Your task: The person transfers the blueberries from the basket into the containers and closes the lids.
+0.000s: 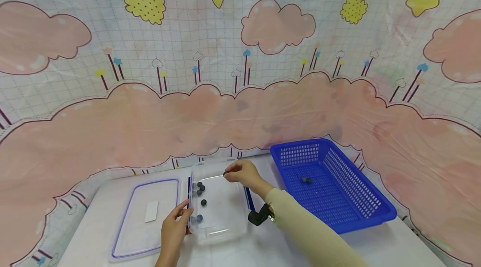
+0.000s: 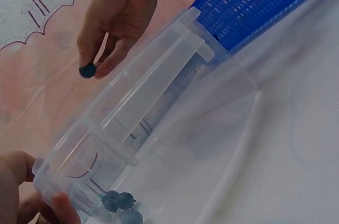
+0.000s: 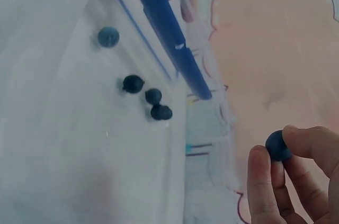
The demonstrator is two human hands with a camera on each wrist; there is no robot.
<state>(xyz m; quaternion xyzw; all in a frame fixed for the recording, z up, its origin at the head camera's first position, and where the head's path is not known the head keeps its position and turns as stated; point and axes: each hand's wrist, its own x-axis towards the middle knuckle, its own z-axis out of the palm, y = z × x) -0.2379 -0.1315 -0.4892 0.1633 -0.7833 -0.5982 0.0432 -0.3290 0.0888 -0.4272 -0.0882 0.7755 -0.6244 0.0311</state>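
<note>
A clear plastic box stands on the table with several blueberries along its left side. My left hand grips the box's left wall, thumb and fingers on its edge. Above the far part of the box, my right hand pinches one blueberry between thumb and fingertips. The left wrist view shows that same hand over the box wall, apart from it. Part of the left hand is hidden behind the box.
To the right stands a blue plastic basket with a few blueberries on its floor. A clear lid with a blue rim lies left of the box, a white rectangle on it. A patterned cloth hangs behind the white table.
</note>
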